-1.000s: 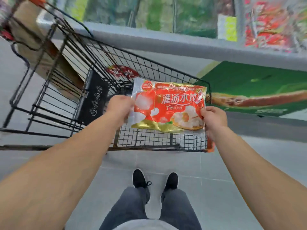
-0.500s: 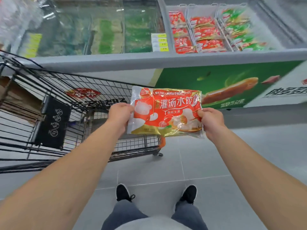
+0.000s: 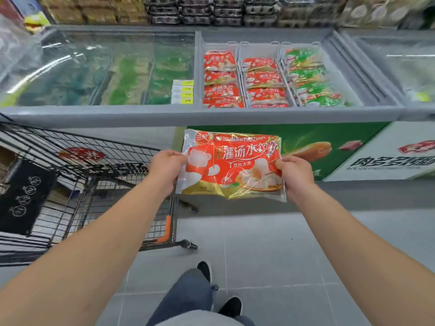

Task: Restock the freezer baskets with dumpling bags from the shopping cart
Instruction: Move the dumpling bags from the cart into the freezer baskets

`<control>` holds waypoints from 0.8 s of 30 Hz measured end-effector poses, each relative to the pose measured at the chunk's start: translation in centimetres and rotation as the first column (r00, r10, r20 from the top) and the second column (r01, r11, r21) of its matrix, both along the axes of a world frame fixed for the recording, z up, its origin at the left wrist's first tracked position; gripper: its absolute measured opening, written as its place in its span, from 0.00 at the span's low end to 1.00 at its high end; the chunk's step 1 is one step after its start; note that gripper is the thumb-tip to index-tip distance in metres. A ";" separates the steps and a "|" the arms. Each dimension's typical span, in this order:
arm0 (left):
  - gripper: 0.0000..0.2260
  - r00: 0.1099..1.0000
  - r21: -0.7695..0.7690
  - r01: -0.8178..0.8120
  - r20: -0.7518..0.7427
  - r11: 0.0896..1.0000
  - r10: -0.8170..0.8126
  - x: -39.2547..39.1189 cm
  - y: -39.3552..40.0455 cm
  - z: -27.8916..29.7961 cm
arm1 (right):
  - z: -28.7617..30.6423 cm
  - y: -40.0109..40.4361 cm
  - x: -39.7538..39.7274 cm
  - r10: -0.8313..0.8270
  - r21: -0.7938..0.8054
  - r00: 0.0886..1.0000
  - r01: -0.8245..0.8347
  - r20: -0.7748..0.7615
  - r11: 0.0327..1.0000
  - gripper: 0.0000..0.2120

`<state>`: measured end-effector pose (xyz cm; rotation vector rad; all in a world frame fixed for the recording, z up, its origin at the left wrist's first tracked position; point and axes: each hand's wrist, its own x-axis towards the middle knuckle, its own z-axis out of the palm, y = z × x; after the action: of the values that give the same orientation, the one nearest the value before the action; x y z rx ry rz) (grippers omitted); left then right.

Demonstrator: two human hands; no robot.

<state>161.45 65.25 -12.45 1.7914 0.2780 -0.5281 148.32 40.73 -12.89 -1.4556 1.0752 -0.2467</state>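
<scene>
While the left hand [image 3: 166, 171] pinches one short edge of a dumpling bag [image 3: 231, 164] and the right hand [image 3: 295, 177] grips the opposite edge, the bag hangs stretched flat between them, face up. Its glossy, crinkled plastic is red-orange with gold trim and a clear border, printed in large white characters "灌汤水饺" and smaller "猪肉大葱", beside a picture of dumplings. Beyond the hands stands an open grey chest freezer [image 3: 211, 116] whose white wire baskets [image 3: 260, 49] hold rows of matching red bags [image 3: 220, 76] and, further right, green bags [image 3: 310, 85]. Left of the left hand is a black wire shopping cart [image 3: 77, 184] with an orange corner bumper. Below lies grey tiled floor [image 3: 270, 255].
</scene>
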 end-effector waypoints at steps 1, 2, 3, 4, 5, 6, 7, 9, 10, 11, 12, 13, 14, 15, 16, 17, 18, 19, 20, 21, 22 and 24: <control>0.01 1.000 -0.007 -0.001 0.013 1.000 0.001 0.6 -1.2 0.0 | 0.0 -1.3 0.8 0.006 -0.009 1.000 -0.007 -0.007 1.000 0.05; 0.01 1.000 -0.014 -0.004 0.028 1.000 0.005 1.2 -2.0 0.0 | 0.0 -2.3 1.6 0.012 -0.018 1.000 -0.012 -0.010 1.000 0.04; 0.02 0.999 -0.011 -0.004 0.034 1.000 0.004 1.9 -2.9 -0.1 | -0.1 -3.4 2.5 0.019 -0.029 1.000 -0.020 -0.017 0.999 0.04; 0.03 0.999 -0.007 0.003 0.035 1.000 -0.002 2.8 -3.8 -0.3 | -0.1 -4.5 3.3 0.026 -0.049 0.999 -0.027 -0.027 0.998 0.04; 0.04 1.000 -0.006 0.011 0.026 1.000 -0.011 3.8 -4.8 -0.3 | 0.0 -5.6 4.4 0.035 -0.065 0.999 -0.037 -0.034 0.997 0.04; 0.04 1.000 -0.006 0.012 0.020 1.000 -0.011 4.7 -5.7 -0.5 | -0.1 -6.5 5.3 0.040 -0.079 0.998 -0.044 -0.041 0.996 0.04; 0.04 1.000 -0.004 0.011 0.018 1.000 -0.011 6.4 -7.1 -0.8 | -0.1 -7.8 6.9 0.041 -0.087 0.998 -0.045 -0.047 0.995 0.04; 0.04 1.000 -0.002 0.010 0.018 1.000 -0.010 8.9 -9.1 -1.3 | -0.3 -9.5 9.3 0.033 -0.094 0.998 -0.038 -0.057 0.995 0.04; 0.05 1.000 -0.017 0.004 0.015 1.000 -0.004 10.7 -10.4 -1.6 | -0.6 -10.9 11.2 0.027 -0.093 0.998 -0.032 -0.059 0.995 0.04; 0.05 1.000 -0.020 0.003 0.008 1.000 -0.003 12.1 -11.4 -1.8 | -0.6 -11.8 12.6 0.026 -0.091 0.997 -0.033 -0.068 0.995 0.04; 0.05 1.000 -0.021 -0.001 0.004 1.000 0.001 13.6 -12.5 -2.0 | -0.7 -12.8 14.2 0.029 -0.091 0.997 -0.035 -0.072 0.995 0.04; 0.05 1.000 -0.014 -0.007 -0.005 1.000 0.007 15.0 -13.4 -2.2 | -0.7 -13.7 15.7 0.031 -0.100 0.996 -0.040 -0.084 0.994 0.04; 0.05 1.000 -0.010 -0.018 -0.007 1.000 0.018 16.9 -14.5 -2.4 | -0.7 -14.9 17.6 0.037 -0.113 0.995 -0.047 -0.088 0.993 0.03; 0.06 1.000 -0.007 -0.023 -0.012 1.000 0.023 18.6 -15.4 -2.6 | -0.5 -15.8 19.2 0.051 -0.110 0.994 -0.061 -0.092 0.992 0.02; 0.07 1.000 -0.002 -0.023 -0.012 1.000 0.023 19.8 -16.2 -2.7 | -0.6 -16.5 20.5 0.053 -0.108 0.995 -0.063 -0.089 0.992 0.03; 0.07 1.000 -0.010 -0.025 -0.015 1.000 0.025 22.0 -17.5 -2.7 | -0.4 -17.8 22.7 0.057 -0.102 0.994 -0.067 -0.092 0.993 0.04; 0.07 0.999 -0.008 -0.031 -0.013 0.999 0.031 22.7 -18.1 -2.7 | -0.3 -18.3 23.5 0.059 -0.096 0.994 -0.067 -0.090 0.993 0.04; 0.07 0.999 -0.005 -0.037 -0.011 0.999 0.037 24.0 -19.1 -2.7 | -0.3 -19.1 25.0 0.054 -0.089 0.994 -0.063 -0.097 0.994 0.03; 0.08 0.999 0.000 -0.049 0.001 0.999 0.049 25.3 -20.0 -2.9 | -0.4 -20.0 26.3 0.053 -0.086 0.994 -0.061 -0.096 0.994 0.02; 0.08 0.998 0.003 -0.058 0.013 0.998 0.058 26.2 -20.9 -2.9 | -0.4 -20.7 27.4 0.063 -0.085 0.992 -0.072 -0.108 0.994 0.02; 0.07 0.998 0.011 -0.064 0.028 0.998 0.063 27.2 -21.8 -3.0 | -0.4 -21.4 28.6 0.071 -0.089 0.991 -0.081 -0.113 0.993 0.02; 0.08 0.995 0.060 -0.083 0.054 0.995 0.080 29.4 -23.8 -3.4 | -0.6 -23.0 31.1 0.081 -0.109 0.989 -0.095 -0.128 0.990 0.03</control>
<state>190.88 41.46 -15.86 1.8430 0.3338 -0.4194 179.47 17.71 -13.53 -1.6348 1.1077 -0.1596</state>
